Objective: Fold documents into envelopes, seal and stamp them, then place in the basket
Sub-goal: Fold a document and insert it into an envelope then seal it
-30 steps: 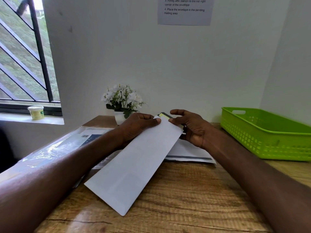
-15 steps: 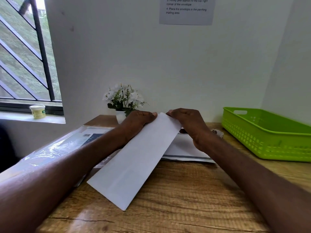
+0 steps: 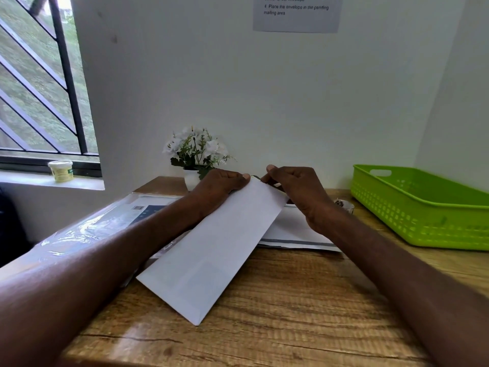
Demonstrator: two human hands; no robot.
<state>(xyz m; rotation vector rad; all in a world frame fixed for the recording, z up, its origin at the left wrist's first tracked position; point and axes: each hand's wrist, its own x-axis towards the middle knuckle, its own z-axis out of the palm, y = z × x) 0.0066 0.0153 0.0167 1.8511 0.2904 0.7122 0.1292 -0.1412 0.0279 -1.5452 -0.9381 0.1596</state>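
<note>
Sealing looks like the step in hand: I judge both thumbs should run firmly along the far edge while the envelope (image 3: 211, 250) lies flat on the table (image 3: 291, 327). Left hand (image 3: 219, 186) curls over that far end, gripping it; right hand (image 3: 296, 186) pinches the corner beside it, basket (image 3: 423, 229) well off to its right

White wall (image 3: 264, 96) meets a second wall (image 3: 460, 102) in a corner at right. Barred window (image 3: 39, 83) at left, daylight and greenery outside; small tub (image 3: 60, 170) on the sill (image 3: 39, 180). Printed notice (image 3: 296, 13) taped high on wall. Wood-grain desk (image 3: 277, 313); potted white flowers (image 3: 197, 152) at its back edge.
</note>
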